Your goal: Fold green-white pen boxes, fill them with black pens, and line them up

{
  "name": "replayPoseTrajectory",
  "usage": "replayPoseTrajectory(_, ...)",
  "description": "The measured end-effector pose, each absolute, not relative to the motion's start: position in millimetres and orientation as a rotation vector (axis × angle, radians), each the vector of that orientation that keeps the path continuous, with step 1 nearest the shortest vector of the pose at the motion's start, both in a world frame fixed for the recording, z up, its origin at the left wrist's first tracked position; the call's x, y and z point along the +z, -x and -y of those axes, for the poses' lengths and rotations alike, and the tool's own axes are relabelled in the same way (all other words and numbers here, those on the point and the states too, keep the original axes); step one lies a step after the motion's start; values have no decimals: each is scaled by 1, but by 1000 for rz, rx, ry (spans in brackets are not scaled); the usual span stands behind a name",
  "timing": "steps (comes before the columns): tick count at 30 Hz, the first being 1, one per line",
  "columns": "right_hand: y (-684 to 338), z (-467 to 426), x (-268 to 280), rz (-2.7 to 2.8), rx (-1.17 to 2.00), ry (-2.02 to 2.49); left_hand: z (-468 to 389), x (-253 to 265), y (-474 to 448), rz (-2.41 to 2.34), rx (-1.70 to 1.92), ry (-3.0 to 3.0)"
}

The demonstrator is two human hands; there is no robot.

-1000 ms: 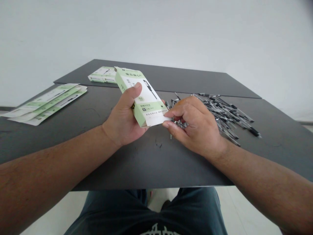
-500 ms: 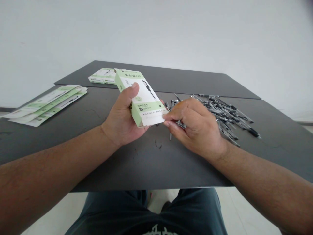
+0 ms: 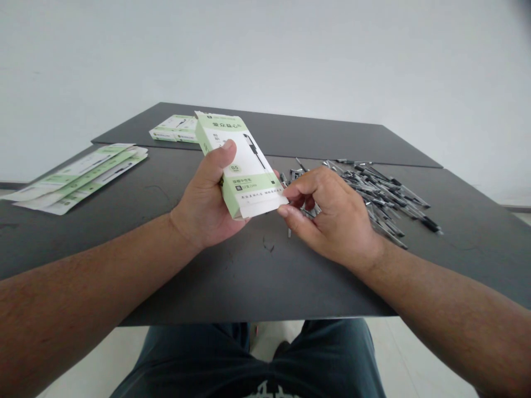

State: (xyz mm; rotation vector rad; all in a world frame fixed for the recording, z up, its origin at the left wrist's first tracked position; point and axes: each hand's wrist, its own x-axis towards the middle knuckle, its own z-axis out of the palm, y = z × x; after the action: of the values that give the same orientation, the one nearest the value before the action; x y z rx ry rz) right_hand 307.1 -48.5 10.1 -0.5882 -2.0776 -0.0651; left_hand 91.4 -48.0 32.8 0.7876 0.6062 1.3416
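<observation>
Head view, two hands on one box, many pens

Dark grey tabletop, two panels, seam across. Near panel: flattened green-and-white pen cartons overlapping at left, loose heap of black-and-clear pens at right. Far panel: green-and-white pen boxes, left, near seam.

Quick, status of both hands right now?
Left hand: closed, holding the green-and-white carton.
Right hand: closed, seemingly pinching the carton's end flap by its corner.
</observation>
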Motion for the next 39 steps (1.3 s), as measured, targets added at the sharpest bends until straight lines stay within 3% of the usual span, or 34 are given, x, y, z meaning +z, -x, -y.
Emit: replayPoseTrajectory(39, -298, 52, 13, 2195, -16, 517, 47, 13, -94, -455, 1259, -879)
